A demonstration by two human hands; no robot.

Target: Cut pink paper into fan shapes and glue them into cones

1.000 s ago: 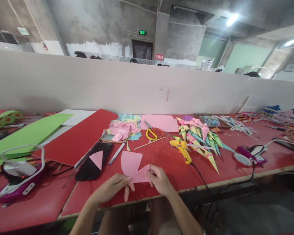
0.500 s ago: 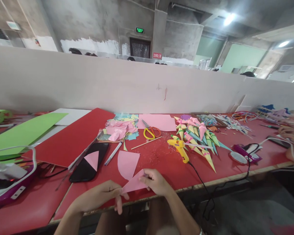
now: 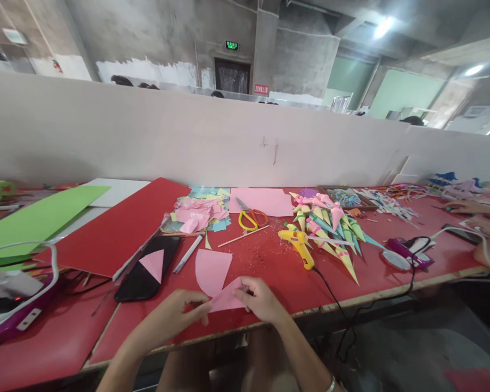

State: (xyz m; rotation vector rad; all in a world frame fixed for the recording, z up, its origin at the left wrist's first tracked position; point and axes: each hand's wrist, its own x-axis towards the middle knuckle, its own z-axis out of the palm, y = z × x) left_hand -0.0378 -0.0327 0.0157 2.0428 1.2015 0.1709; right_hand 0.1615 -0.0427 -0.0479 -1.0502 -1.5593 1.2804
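Note:
Between my two hands, over the table's front edge, is a piece of pink paper [image 3: 227, 298] drawn to a point on the left. My left hand [image 3: 183, 316] pinches its pointed left end. The wider right end is gripped by my right hand [image 3: 256, 299], thumb on top. Just beyond the paper lies a flat pink fan-shaped sheet [image 3: 213, 271]. A smaller pink paper wedge [image 3: 153, 265] rests on a black phone [image 3: 136, 293] to the left, with a white marker pen [image 3: 188, 254] beside it.
A yellow glue gun [image 3: 298, 245] with a trailing cord lies right of centre, before a heap of paper cones [image 3: 326, 218]. Scissors [image 3: 251, 218], a thin stick [image 3: 244, 237] and paper scraps [image 3: 198, 212] lie farther back. At far right, another person's hand [image 3: 467, 207] shows.
My left hand has shifted up and slightly right, its fingers now closer together on the paper's tip. My right hand keeps its hold almost in place.

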